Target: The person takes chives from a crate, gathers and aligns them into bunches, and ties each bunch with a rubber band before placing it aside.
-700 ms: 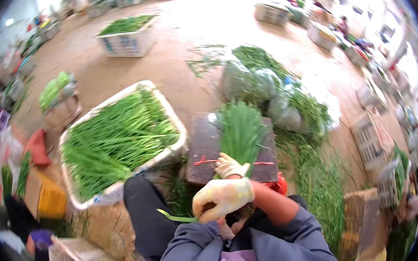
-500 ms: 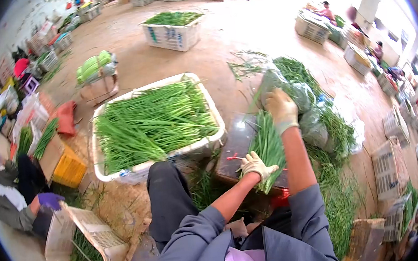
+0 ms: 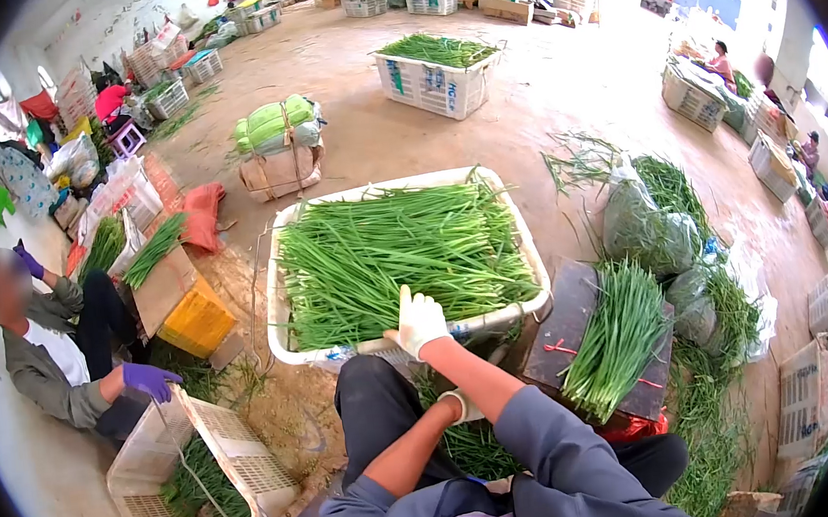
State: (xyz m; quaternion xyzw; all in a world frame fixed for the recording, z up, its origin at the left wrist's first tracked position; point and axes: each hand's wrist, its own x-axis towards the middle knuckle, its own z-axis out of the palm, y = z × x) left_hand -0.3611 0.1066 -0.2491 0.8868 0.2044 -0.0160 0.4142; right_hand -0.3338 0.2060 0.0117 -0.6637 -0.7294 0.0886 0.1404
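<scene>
My right hand (image 3: 418, 322), in a pale work glove, is at the near rim of a white plastic crate (image 3: 535, 309) full of long green chives (image 3: 393, 250). Its fingers stretch over the near edge of the chives, with the thumb out to the left. My left hand (image 3: 466, 407), also gloved, is low beside my knee, above loose greens (image 3: 479, 447); the right forearm hides part of it and its fingers do not show. To the right, a bundle of chives (image 3: 616, 339) lies on a dark board (image 3: 564, 319), with red ties (image 3: 559, 347) beside and under it.
Bagged greens (image 3: 645, 226) and loose stalks lie right of the board. At left sits a person with purple gloves (image 3: 152, 380), one on a tilted crate (image 3: 228, 446). A tied green bale (image 3: 278, 137) and another full crate (image 3: 437, 82) stand beyond.
Both hands have left the chive bundle, which now lies on the board. My right hand has moved left to the crate's edge, my left hand down toward my knees. The view has turned left.
</scene>
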